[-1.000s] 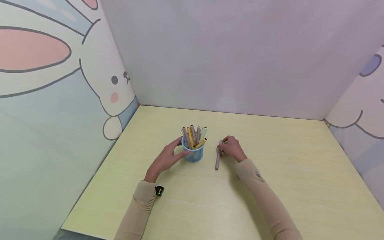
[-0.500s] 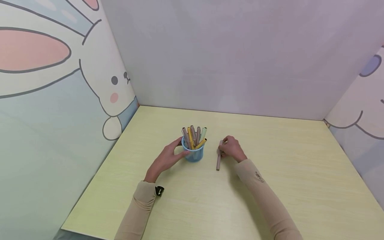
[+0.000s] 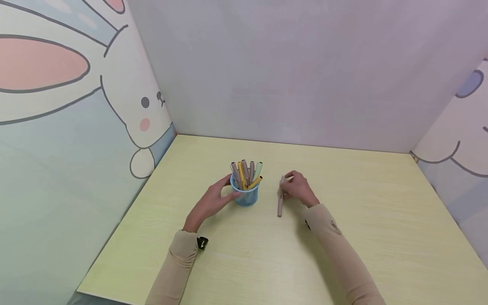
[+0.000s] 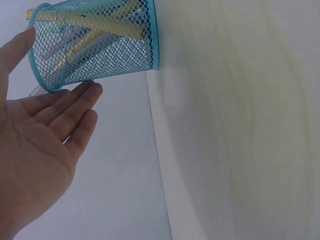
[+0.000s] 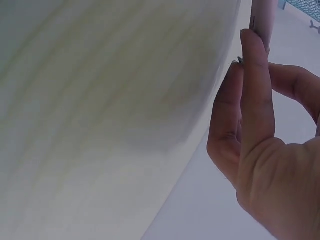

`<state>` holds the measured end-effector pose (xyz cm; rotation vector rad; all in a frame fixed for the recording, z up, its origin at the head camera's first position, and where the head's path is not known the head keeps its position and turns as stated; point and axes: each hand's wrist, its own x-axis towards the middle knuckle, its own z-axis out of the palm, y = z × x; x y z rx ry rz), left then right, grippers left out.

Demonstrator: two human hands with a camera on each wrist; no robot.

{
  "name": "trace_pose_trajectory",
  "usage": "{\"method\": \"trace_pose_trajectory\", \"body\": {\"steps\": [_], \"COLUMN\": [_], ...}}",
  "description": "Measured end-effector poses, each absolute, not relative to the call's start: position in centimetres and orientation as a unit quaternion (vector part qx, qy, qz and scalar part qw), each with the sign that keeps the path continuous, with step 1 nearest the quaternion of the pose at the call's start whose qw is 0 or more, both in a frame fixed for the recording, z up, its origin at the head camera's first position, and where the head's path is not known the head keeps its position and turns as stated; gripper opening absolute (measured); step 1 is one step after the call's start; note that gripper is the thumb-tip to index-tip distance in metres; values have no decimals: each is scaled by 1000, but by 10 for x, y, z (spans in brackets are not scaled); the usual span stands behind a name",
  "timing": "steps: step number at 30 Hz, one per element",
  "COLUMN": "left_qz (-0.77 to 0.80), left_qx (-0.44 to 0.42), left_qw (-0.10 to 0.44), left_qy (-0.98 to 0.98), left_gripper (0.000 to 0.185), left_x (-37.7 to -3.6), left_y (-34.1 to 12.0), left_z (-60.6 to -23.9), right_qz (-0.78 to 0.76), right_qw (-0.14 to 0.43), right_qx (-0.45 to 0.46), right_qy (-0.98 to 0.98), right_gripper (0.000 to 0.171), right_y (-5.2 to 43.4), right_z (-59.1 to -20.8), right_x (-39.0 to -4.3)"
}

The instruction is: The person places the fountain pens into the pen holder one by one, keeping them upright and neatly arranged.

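The taupe pen (image 3: pixel 280 202) is in the right hand (image 3: pixel 299 189), pinched near its far end between the fingertips (image 5: pixel 252 45) and the thumb, and it lies along the worktop (image 3: pixel 343 237) with its near end pointing back toward the person. Whether that near end rests on the surface or rides just above it, the head view does not settle. In the right wrist view only a short stretch of the pen's barrel (image 5: pixel 263 20) shows above the curled fingers.

Over to the left of that hand stands the blue mesh cup (image 3: pixel 245 195), upright, with a bunch of pens (image 3: pixel 246 173) fanning out of its top: yellow, pale green, taupe. The pinched pen is near the cup but clearly apart from it.

The left hand (image 3: pixel 212 202) cradles the cup from its left side, fingers fairly straight and spread. The left wrist view shows the fingertips (image 4: pixel 90 92) touching the mesh at the rim, thumb (image 4: pixel 17 47) on the other side of the rim, palm open and well clear of the wall.

Both forearms wear beige sleeves (image 3: pixel 173 267). Beyond the hands, a plain pale panel closes the worktop at the back; left of the left hand rises a wall with a cartoon rabbit (image 3: pixel 146 114).
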<state>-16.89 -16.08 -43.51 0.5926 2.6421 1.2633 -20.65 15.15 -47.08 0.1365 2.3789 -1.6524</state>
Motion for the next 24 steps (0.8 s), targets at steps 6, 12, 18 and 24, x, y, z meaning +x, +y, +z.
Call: {"method": "trace_pose_trajectory", "body": {"steps": [6, 12, 18, 24], "left_qz": [421, 421, 421, 422], "left_qx": [201, 203, 204, 207], "left_qw": [74, 73, 71, 75], "left_qy": [881, 881, 881, 880], "left_gripper": [77, 77, 76, 77], "left_x": [-169, -170, -171, -173], "left_y": [-161, -162, -162, -160], "left_z": [-434, -436, -437, -438], "right_qz": [-615, -641, -650, -668], "right_qw": [80, 30, -24, -69], "right_qx": [17, -16, -50, -84], "right_qy": [784, 767, 758, 736], "right_gripper": [48, 48, 47, 50], "right_y": [159, 162, 164, 166], "right_z": [-464, -463, -457, -446], "right_x": [-203, -203, -203, -198]}}
